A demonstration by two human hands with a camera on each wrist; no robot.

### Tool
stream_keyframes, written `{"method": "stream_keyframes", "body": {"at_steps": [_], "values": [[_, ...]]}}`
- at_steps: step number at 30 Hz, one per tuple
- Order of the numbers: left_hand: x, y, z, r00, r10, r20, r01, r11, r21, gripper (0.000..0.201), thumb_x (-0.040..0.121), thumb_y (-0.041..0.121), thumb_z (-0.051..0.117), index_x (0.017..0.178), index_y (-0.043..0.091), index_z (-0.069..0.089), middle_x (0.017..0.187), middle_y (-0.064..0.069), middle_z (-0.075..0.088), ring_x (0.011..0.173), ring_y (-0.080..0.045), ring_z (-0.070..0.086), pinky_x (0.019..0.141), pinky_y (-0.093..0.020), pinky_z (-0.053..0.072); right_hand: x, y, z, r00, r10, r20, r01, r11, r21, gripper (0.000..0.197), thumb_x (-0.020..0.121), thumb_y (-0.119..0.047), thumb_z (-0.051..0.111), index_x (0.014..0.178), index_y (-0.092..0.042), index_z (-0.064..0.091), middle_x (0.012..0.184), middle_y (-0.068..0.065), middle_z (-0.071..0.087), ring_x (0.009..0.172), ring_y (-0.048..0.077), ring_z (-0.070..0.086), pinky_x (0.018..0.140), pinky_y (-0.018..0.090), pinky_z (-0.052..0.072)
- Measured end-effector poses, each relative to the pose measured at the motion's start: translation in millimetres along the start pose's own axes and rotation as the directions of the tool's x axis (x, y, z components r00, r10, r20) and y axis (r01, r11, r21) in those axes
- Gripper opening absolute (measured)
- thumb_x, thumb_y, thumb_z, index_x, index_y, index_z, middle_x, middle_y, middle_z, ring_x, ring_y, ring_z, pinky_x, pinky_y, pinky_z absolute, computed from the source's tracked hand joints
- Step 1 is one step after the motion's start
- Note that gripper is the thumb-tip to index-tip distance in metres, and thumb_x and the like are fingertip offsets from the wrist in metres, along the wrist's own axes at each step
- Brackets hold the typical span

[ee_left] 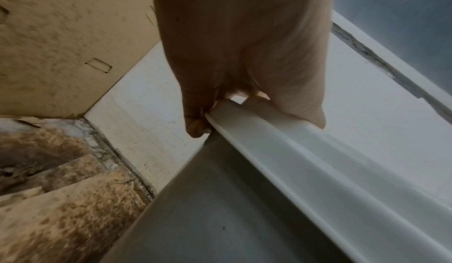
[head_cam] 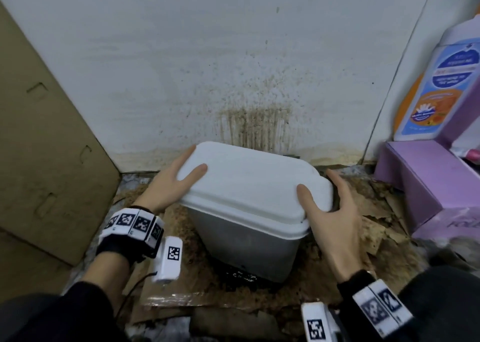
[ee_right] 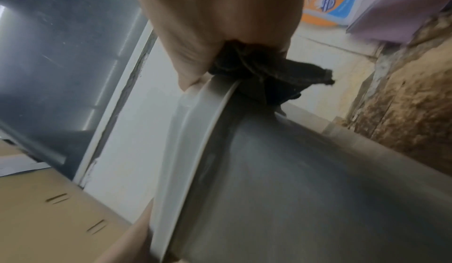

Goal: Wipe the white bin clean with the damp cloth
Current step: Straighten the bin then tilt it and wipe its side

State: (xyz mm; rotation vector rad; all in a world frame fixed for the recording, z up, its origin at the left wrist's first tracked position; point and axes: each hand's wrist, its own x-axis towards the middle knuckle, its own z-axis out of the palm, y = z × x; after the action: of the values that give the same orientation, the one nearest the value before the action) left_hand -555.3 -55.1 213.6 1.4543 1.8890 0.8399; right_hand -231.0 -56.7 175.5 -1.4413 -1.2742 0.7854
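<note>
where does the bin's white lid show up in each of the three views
Head: the white lid sits centre frame, the left hand and right hand gripping its ends.
Left wrist: the lid's edge runs from centre to lower right.
Right wrist: the lid's rim runs from centre down to the bottom, a dark cloth bunched at its top.
Shared landmark: the brown cardboard.

The stained wall (head_cam: 233,68) is crowding the white bin (head_cam: 249,193) from behind, a leaning cardboard sheet (head_cam: 44,146) and purple box (head_cam: 426,180) are flanking it, leaving its front open.
</note>
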Motion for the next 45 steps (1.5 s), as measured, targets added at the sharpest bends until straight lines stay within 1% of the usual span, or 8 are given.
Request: {"method": "stream_keyframes", "body": {"at_steps": [7, 14, 19, 25, 30, 35, 40, 45], "values": [[4.7, -9.8, 9.0, 0.998, 0.015, -0.054, -0.018, 0.998, -0.055, 0.079, 0.089, 0.075, 0.053, 0.157, 0.044, 0.028, 0.161, 0.018, 0.034, 0.146, -0.014, 0.036, 0.119, -0.049, 0.032, -12.5, 5.9, -2.1, 0.999, 0.049, -0.014, -0.049, 0.998, 0.026, 0.063, 0.084, -0.055, 0.078, 0.14, -0.037, 0.055, 0.137, -0.009, 0.059, 0.128, 0.013, 0.052, 0.1, 0.033, 0.043], [-7.0, -14.1, 30.3, 0.961, -0.153, -0.231, 0.156, 0.988, -0.005, 0.084, 0.088, 0.083, 0.034, 0.156, 0.033, 0.031, 0.159, -0.004, 0.041, 0.146, -0.031, 0.035, 0.116, -0.055, 0.033, 1.7, 6.3, -15.8, 0.997, 0.077, 0.03, -0.079, 0.995, 0.054, 0.056, 0.093, -0.057, 0.066, 0.141, -0.029, 0.057, 0.133, -0.016, 0.058, 0.126, 0.007, 0.052, 0.1, 0.03, 0.041], [-29.6, 7.9, 47.8, 0.875, -0.325, -0.358, 0.34, 0.94, -0.022, 0.092, 0.092, 0.077, 0.037, 0.16, 0.02, 0.012, 0.159, -0.023, 0.02, 0.145, -0.043, 0.019, 0.115, -0.059, 0.022, 13.8, 2.7, -33.5, 0.994, 0.092, 0.064, -0.094, 0.995, 0.023, 0.052, 0.096, -0.05, 0.066, 0.142, -0.028, 0.056, 0.129, -0.013, 0.058, 0.119, 0.009, 0.054, 0.094, 0.028, 0.039], [-59.4, 39.6, 68.4, 0.868, -0.413, -0.275, 0.348, 0.902, -0.256, 0.11, 0.083, 0.073, 0.059, 0.159, 0.03, -0.008, 0.155, -0.016, 0.009, 0.138, -0.043, 0.03, 0.106, -0.045, 0.039, 59.0, -7.6, -29.9, 0.984, -0.016, 0.178, 0.031, 0.996, -0.078, 0.056, 0.092, -0.056, 0.068, 0.142, -0.034, 0.055, 0.134, -0.016, 0.06, 0.121, 0.006, 0.056, 0.098, 0.028, 0.043], [-78.0, 50.9, 98.8, 0.901, -0.358, -0.246, 0.239, 0.882, -0.407, 0.113, 0.09, 0.051, 0.066, 0.158, 0.024, -0.021, 0.148, -0.01, 0.035, 0.107, -0.021, 0.045, 0.083, -0.026, 0.039, 94.9, -19.8, -16.3, 0.83, -0.029, 0.557, 0.115, 0.986, -0.121, 0.063, 0.087, -0.063, 0.069, 0.144, -0.045, 0.049, 0.135, -0.019, 0.059, 0.117, 0.005, 0.063, 0.091, 0.028, 0.056], [-76.4, 45.7, 119.1, 0.899, -0.329, -0.289, 0.138, 0.839, -0.526, 0.118, 0.088, 0.047, 0.071, 0.157, 0.027, -0.023, 0.143, 0.006, 0.034, 0.118, -0.014, 0.045, 0.092, -0.031, 0.04, 112.9, -24.5, -11.7, 0.637, 0.04, 0.77, 0.122, 0.981, -0.153, 0.049, 0.088, -0.056, 0.075, 0.134, -0.054, 0.057, 0.135, -0.018, 0.065, 0.107, 0.011, 0.074, 0.09, 0.043, 0.063], [-76.8, 41.7, 127.2, 0.895, -0.288, -0.342, 0.048, 0.823, -0.566, 0.114, 0.087, 0.044, 0.074, 0.158, 0.034, -0.015, 0.135, 0.019, 0.041, 0.119, -0.008, 0.05, 0.092, -0.025, 0.042, 115.5, -26.9, -11.5, 0.595, 0.052, 0.802, 0.112, 0.983, -0.147, 0.049, 0.088, -0.048, 0.078, 0.134, -0.049, 0.06, 0.132, -0.014, 0.067, 0.106, 0.014, 0.075, 0.089, 0.045, 0.064], [-79.3, 43.6, 122.3, 0.909, -0.248, -0.334, 0.008, 0.814, -0.581, 0.106, 0.092, 0.037, 0.07, 0.161, 0.034, -0.01, 0.15, 0.017, 0.036, 0.121, 0.002, 0.049, 0.093, -0.015, 0.041, 108.7, -28.0, -12.7, 0.601, 0.023, 0.799, 0.117, 0.986, -0.117, 0.048, 0.089, -0.044, 0.079, 0.134, -0.043, 0.062, 0.128, -0.013, 0.07, 0.106, 0.014, 0.075, 0.088, 0.044, 0.064]]}}
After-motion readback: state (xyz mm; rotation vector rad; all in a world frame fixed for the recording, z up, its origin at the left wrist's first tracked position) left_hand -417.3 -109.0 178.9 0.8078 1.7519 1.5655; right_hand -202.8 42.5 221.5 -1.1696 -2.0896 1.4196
